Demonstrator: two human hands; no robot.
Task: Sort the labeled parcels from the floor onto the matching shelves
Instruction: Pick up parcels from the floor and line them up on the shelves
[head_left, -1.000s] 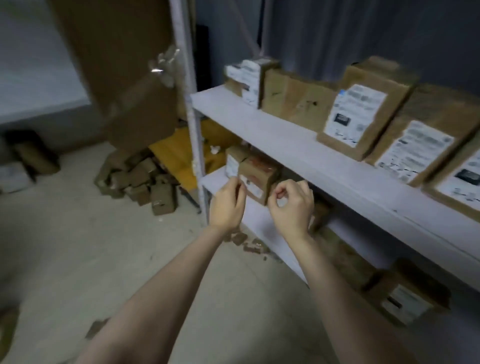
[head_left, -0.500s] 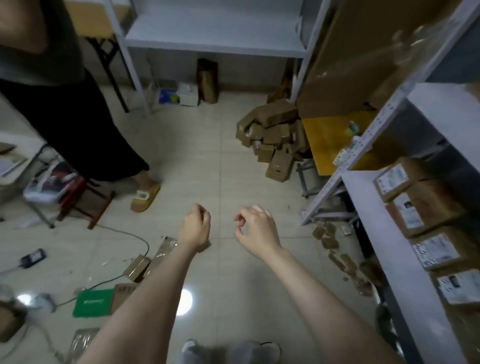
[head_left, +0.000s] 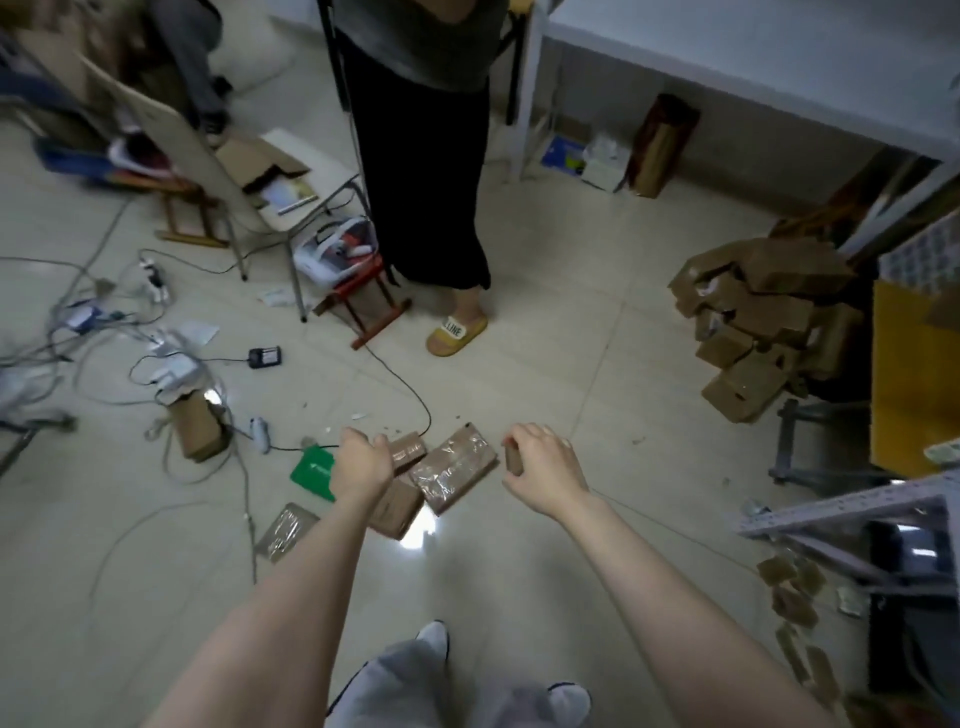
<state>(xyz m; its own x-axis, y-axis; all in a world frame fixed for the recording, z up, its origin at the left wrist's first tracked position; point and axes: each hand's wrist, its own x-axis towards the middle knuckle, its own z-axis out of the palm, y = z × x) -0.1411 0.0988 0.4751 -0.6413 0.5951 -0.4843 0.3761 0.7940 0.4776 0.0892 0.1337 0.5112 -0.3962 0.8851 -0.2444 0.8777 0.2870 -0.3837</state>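
Observation:
Several brown taped parcels lie on the tiled floor below my hands: a flat one (head_left: 453, 467), a small one (head_left: 410, 451) and another (head_left: 397, 512) partly under my left forearm. A flat packet (head_left: 287, 530) lies further left. My left hand (head_left: 363, 462) hovers over them with fingers loosely curled, holding nothing. My right hand (head_left: 540, 467) hangs to the right of the flat parcel, fingers also loosely curled. A small dark brown piece (head_left: 511, 460) shows at its fingertips, seemingly on the floor behind the hand. The shelf corner (head_left: 852, 512) is at the right.
A person (head_left: 431, 156) in a yellow sandal (head_left: 457, 332) stands just beyond the parcels. Cables (head_left: 400, 384), a green packet (head_left: 311, 474) and an open box (head_left: 196, 428) litter the left floor. A chair (head_left: 208, 171) and red stool (head_left: 369, 306) stand behind. A parcel pile (head_left: 753, 322) sits at right.
My view has swung from the shelf down to the floor. Both hands came away from the shelved parcels empty and now hang over the parcels on the floor.

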